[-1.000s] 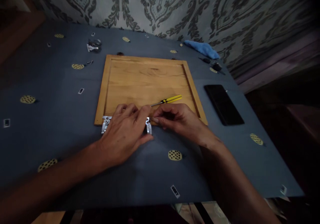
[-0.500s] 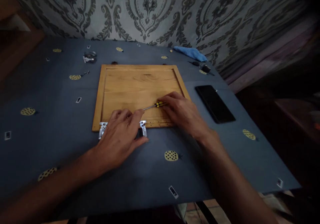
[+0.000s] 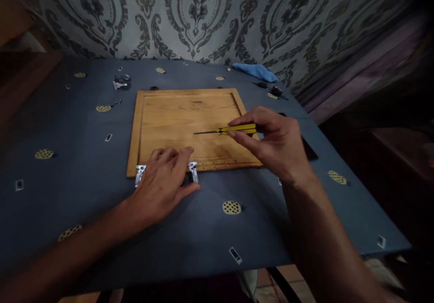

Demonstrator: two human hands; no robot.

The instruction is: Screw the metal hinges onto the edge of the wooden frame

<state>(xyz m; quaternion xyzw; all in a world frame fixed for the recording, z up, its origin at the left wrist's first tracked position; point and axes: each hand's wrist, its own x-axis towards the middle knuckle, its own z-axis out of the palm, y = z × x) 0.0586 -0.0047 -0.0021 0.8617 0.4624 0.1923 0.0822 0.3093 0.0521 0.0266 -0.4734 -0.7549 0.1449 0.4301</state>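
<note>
A square wooden panel (image 3: 183,118) with a raised rim lies on the blue table. Metal hinge brackets (image 3: 193,171) sit along its near edge, and a row of small holes runs along that edge to their right. My left hand (image 3: 162,185) rests flat over the brackets, fingers stretched onto the panel's edge. My right hand (image 3: 274,142) is lifted above the panel's right side and pinches a yellow-handled screwdriver (image 3: 233,130), whose thin shaft points left.
A black phone (image 3: 307,147) lies right of the panel, partly behind my right hand. A blue cloth (image 3: 255,71) and dark small items (image 3: 273,89) sit at the back right. More metal hardware (image 3: 121,81) lies at the back left. The patterned wall stands close behind the table.
My right hand went from the near edge to the screwdriver on the panel, closed on it and lifted it. My left hand stayed on the brackets. The view shifted slightly.
</note>
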